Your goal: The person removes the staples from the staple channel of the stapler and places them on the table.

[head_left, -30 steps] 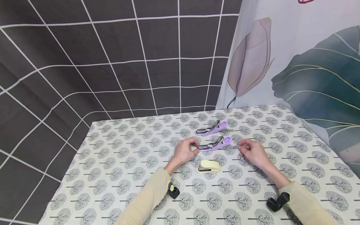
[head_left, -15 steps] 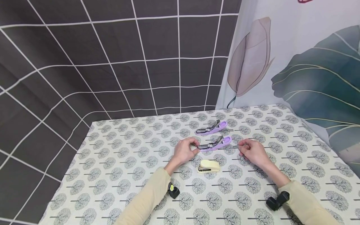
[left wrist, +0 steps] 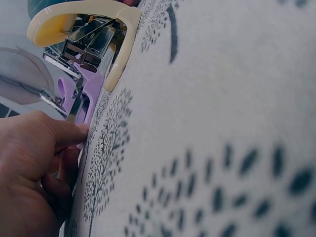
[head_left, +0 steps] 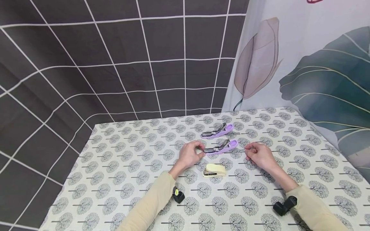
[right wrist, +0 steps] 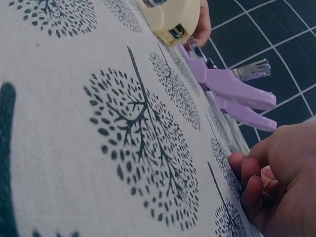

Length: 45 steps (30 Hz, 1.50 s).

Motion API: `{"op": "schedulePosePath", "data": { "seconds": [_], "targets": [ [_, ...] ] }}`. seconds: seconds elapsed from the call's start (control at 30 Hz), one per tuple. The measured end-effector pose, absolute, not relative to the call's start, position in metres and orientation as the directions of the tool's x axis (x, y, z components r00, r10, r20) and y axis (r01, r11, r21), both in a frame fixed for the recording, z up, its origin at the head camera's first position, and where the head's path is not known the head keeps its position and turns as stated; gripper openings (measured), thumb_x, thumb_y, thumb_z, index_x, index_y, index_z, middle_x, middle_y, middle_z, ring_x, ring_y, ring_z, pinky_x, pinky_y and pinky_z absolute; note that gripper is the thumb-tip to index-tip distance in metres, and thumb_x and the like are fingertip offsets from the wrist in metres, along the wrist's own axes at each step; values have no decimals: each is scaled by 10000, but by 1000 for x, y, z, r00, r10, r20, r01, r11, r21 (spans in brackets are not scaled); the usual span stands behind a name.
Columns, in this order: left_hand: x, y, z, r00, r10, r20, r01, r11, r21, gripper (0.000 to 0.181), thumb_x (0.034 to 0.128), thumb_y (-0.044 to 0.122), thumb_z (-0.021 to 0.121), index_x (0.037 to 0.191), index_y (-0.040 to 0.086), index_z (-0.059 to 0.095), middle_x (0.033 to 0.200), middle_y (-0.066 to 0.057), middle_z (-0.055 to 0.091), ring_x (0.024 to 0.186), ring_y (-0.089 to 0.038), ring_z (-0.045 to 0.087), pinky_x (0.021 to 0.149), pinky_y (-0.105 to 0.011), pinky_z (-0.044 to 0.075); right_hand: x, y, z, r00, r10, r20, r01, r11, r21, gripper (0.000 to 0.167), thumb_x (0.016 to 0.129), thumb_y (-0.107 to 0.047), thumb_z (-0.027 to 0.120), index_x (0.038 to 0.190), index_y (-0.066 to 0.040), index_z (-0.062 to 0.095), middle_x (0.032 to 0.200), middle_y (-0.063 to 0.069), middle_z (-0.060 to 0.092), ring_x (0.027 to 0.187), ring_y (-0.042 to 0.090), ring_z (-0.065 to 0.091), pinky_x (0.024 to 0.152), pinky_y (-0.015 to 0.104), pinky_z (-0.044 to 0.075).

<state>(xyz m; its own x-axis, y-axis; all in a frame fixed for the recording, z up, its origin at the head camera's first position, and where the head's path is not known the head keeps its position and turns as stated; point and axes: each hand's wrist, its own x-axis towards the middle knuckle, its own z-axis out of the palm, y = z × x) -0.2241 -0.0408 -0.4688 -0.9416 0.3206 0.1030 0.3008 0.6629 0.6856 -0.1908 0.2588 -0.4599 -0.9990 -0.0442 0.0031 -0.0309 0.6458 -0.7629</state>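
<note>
My left hand (head_left: 188,156) pinches the left end of the nearer purple stapler (head_left: 232,145), whose metal inner parts stand raised and bare. To its right, my right hand (head_left: 260,156) has thumb and fingertips together at a thin grey strip (head_left: 242,150), apparently staples, and pinches its end close to the cloth. A cream stapler (head_left: 215,170) lies nearer to me, between the two forearms. In the right wrist view, the fingers (right wrist: 252,185) curl beside the purple handles. The strip is mostly hidden there.
A second purple stapler (head_left: 228,129), also unfolded, lies behind the first. Another grey strip (head_left: 236,133) sits at its right end. The tree-print cloth (head_left: 121,179) covers the table, which meets a dark grid-patterned curtain (head_left: 167,73) at the back.
</note>
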Motion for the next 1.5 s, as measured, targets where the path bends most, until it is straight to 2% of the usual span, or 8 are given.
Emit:
{"op": "schedulePosePath", "data": {
  "seconds": [0.43, 0.67, 0.83, 1.1, 1.2, 1.3, 1.43, 1.5],
  "targets": [
    [-224, -42, -469, -935, 333, 121, 322, 655, 684, 225, 818, 145, 823, 1015, 168, 718, 1028, 35, 713, 606, -50, 506, 685, -281, 437, -189, 263, -460, -1000, -17, -13, 1, 588, -809, 241, 971, -50, 583, 1164, 92, 604, 727, 56, 658, 551, 179, 592, 444, 273, 465],
    [-224, -42, -469, -939, 321, 120, 310, 647, 697, 243, 813, 134, 822, 1029, 162, 716, 1024, 29, 715, 611, -55, 513, 679, -288, 441, -174, 259, -453, -999, -38, 35, -50, 547, -835, 240, 976, -34, 571, 1181, 88, 605, 743, 77, 670, 550, 187, 589, 438, 282, 467],
    [-222, -46, -471, -944, 313, 100, 278, 600, 750, 256, 827, 82, 793, 1064, 118, 702, 1032, -3, 690, 632, -69, 537, 654, -268, 472, -158, 242, -442, -995, -90, 44, -85, 531, -843, 220, 951, -28, 604, 1150, 63, 632, 768, 78, 662, 609, 208, 606, 505, 264, 488],
    [-202, -58, -461, -917, 389, 83, 296, 527, 797, 265, 848, -29, 682, 1107, 26, 663, 1004, -39, 663, 693, -91, 569, 664, -252, 506, -138, 212, -436, -916, -334, 222, -382, 562, -734, 160, 871, 31, 696, 1027, 39, 662, 858, -2, 637, 746, 100, 585, 648, 236, 525],
    [-189, -61, -454, -894, 448, 26, 286, 524, 802, 343, 820, -64, 670, 1151, 25, 649, 1047, -44, 656, 692, -89, 576, 650, -253, 512, -135, 198, -431, -895, -364, 257, -434, 583, -687, 211, 848, 26, 721, 1051, 18, 661, 941, 59, 630, 812, 165, 601, 675, 268, 545],
    [-179, -62, -448, -854, 519, -27, 292, 523, 801, 432, 786, -77, 690, 1200, 29, 624, 1111, -53, 631, 704, -78, 580, 664, -250, 511, -132, 184, -427, -882, -380, 279, -466, 614, -637, 260, 831, -2, 746, 1075, -5, 657, 1021, 143, 607, 856, 256, 588, 704, 357, 544],
    [-171, -60, -446, -819, 571, -56, 317, 531, 786, 453, 780, -35, 758, 1201, 56, 618, 1124, -36, 604, 711, -43, 588, 695, -244, 504, -130, 168, -425, -882, -372, 288, -470, 661, -585, 352, 793, -42, 799, 1110, -71, 649, 1098, 166, 570, 998, 352, 542, 785, 523, 514],
    [-169, -58, -449, -823, 567, -42, 322, 526, 787, 435, 777, -7, 788, 1176, 66, 631, 1088, -17, 605, 692, -34, 592, 721, -245, 497, -130, 161, -425, -886, -369, 282, -463, 664, -587, 393, 774, -41, 819, 1124, -87, 646, 1117, 161, 559, 1042, 366, 509, 792, 555, 503]
  ]
}}
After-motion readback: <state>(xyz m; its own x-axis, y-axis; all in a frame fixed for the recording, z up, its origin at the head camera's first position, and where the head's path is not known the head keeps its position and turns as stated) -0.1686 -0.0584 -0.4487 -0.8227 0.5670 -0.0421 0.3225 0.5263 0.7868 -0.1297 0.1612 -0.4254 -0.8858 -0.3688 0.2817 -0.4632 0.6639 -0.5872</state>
